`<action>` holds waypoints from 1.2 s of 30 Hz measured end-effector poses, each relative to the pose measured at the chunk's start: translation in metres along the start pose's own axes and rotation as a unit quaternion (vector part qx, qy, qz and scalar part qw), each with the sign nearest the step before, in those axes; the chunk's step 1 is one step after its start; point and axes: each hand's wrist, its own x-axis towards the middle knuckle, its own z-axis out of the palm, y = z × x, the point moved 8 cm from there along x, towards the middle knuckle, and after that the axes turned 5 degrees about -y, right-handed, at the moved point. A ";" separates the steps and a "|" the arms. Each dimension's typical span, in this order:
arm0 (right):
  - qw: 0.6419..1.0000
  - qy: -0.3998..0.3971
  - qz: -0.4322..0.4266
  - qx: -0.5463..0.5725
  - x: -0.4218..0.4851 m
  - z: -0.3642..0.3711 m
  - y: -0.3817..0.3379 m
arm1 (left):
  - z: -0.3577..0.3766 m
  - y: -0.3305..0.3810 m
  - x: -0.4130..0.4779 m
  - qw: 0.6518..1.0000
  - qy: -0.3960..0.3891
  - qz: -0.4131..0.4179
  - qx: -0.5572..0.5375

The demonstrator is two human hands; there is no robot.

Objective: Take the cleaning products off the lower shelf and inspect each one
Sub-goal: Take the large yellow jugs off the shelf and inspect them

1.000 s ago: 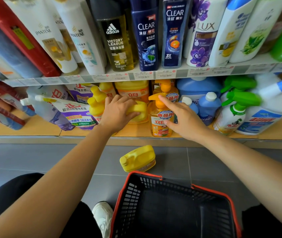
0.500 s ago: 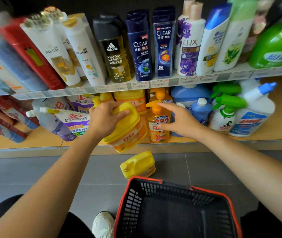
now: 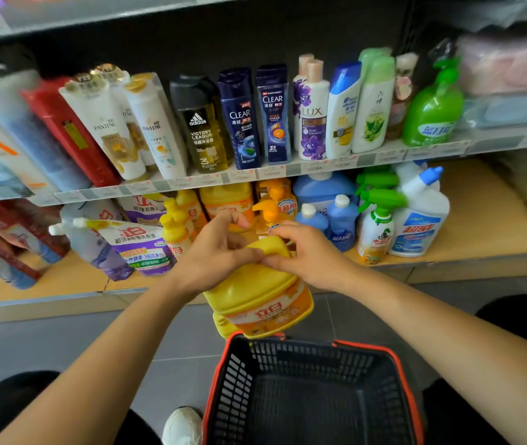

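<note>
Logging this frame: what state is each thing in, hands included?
yellow jug: off the lower shelf, held tilted above the basket's far edge.
left hand: grips the jug's top.
right hand: grips the jug's top too.
basket: on the floor, nothing seen inside.
pump bottle: upright on the lower shelf.
spray bottle: upright on the lower shelf.
pouch: lying tilted on the lower shelf.
</note>
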 end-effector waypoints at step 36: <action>0.992 0.052 0.110 0.041 -0.083 -0.108 0.017 | 0.088 0.035 0.022 0.975 -0.035 0.144 -0.167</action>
